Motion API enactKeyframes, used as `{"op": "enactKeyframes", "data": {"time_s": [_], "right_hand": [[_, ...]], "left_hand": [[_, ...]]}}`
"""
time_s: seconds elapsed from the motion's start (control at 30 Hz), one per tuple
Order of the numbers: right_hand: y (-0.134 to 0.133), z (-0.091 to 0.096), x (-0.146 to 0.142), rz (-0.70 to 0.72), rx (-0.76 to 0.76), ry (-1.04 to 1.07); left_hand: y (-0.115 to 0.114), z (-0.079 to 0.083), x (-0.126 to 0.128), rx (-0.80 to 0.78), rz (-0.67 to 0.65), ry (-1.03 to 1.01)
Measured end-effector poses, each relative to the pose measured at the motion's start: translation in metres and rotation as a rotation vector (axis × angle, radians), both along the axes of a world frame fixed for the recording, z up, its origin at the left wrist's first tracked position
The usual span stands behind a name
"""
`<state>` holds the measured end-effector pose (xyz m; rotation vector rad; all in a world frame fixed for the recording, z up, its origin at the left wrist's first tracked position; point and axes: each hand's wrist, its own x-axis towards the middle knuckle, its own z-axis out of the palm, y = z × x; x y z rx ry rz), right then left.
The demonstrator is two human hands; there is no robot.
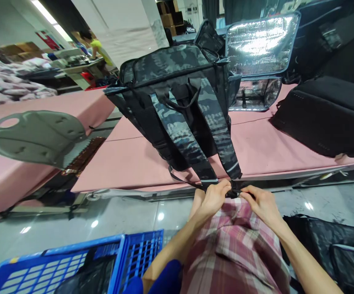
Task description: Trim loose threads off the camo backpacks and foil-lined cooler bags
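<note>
A black and grey camouflage backpack [170,67] stands tilted on the pink-covered table, its two shoulder straps [183,134] hanging toward me over the front edge. At the lower strap ends, my left hand [215,199] is closed on a black strap webbing [233,190]. Close beside it, my right hand [261,204] pinches the same dark strap area between thumb and fingers. Both hands are just in front of the table edge, above my plaid clothing. Exactly how the webbing or any buckle sits between the fingers is too small to tell.
Blue plastic crates [121,261] stand on the floor at lower left. A grey-green molded panel [36,134] lies at left. A silver-lined open bag [261,49] and a black bag [326,118] are at right. Another dark bag [332,249] lies lower right. A person [99,49] works far behind.
</note>
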<state>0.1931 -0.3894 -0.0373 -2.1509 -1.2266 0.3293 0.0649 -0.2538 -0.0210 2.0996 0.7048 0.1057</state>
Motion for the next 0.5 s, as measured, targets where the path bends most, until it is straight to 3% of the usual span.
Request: {"op": "enactKeyframes", "data": {"time_s": [0.13, 0.2, 0.27, 0.37, 0.43, 0.5], "right_hand": [[-0.013, -0.024, 0.028, -0.264, 0.224, 0.373], [-0.023, -0.038, 0.044, -0.416, 0.278, 0.462], [-0.03, -0.05, 0.058, -0.515, 0.269, 0.496], [-0.024, -0.06, 0.078, -0.504, 0.238, 0.52], [-0.003, -0.063, 0.093, -0.449, 0.228, 0.523], [0.032, -0.061, 0.109, -0.39, 0.227, 0.518]], "left_hand": [[0.029, -0.002, -0.04, -0.433, -0.167, -0.066], [0.056, -0.01, -0.072, -0.593, -0.035, -0.04], [0.087, -0.022, -0.102, -0.48, 0.294, -0.037], [0.131, -0.042, -0.125, -0.168, 0.742, -0.175], [0.153, -0.052, -0.122, -0.075, 0.876, -0.282], [0.169, -0.059, -0.108, -0.054, 0.903, -0.313]]}}
